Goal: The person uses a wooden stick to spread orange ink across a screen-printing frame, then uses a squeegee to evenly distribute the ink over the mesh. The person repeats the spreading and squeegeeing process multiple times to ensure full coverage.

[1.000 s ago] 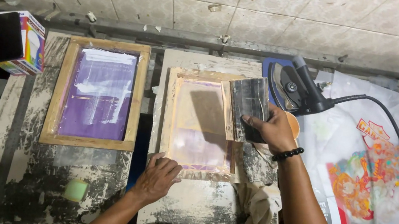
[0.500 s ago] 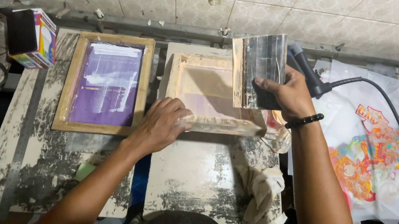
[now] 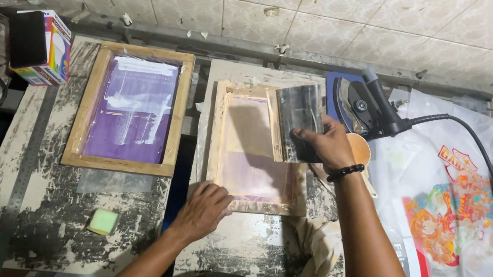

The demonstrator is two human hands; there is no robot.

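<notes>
Head view: screen frame (image 3: 257, 154) lowered flat again.

wooden screen frame (image 3: 258, 150) | flat on table | squeegee (image 3: 297, 120) | tilted over its right rail

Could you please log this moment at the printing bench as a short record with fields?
Setting: paint-stained worktable against a tiled wall
Left hand: pressing on the near edge of the middle wooden screen frame
Right hand: holding a squeegee above that frame's right side
Left of it: second frame with purple mesh
Near edge: small green sponge
Right side: clothes iron, colourful printed sheet
</notes>
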